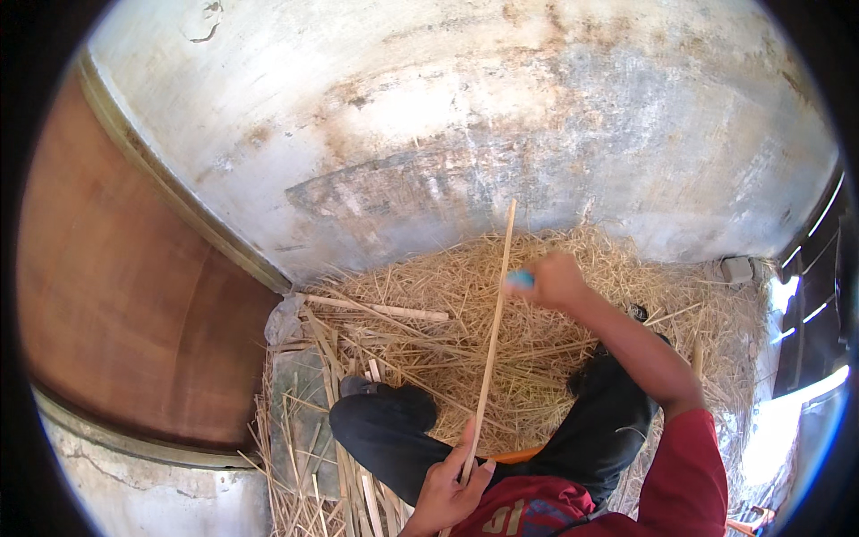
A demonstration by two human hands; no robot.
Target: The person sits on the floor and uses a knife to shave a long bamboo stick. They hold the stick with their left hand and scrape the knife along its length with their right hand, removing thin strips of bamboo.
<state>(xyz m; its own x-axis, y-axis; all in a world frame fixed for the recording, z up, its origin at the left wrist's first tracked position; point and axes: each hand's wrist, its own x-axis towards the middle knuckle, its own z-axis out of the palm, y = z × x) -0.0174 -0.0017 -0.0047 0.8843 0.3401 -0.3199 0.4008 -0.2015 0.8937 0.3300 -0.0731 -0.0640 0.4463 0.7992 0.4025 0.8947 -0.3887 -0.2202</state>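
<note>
A long, pale bamboo-like strip (492, 345) runs slantwise from my lap up toward the wall. My left hand (450, 490) is closed round its lower part, close to my red shirt. Held out farther up, my right hand (557, 279) grips a small blue object (520, 280), which meets or nearly meets the strip's upper part. Motion blurs the blue object, and most of it is hidden in the fingers, so its kind does not show. My bent legs in dark trousers (380, 438) lie to either side of the strip.
Straw-like shavings (537, 358) cover the floor up to the stained wall (429, 134). Several loose strips (353, 483) lie by my left knee, and others (385, 309) near the corner. A brown door panel (134, 277) stands left; a grey block (737, 270) sits far right.
</note>
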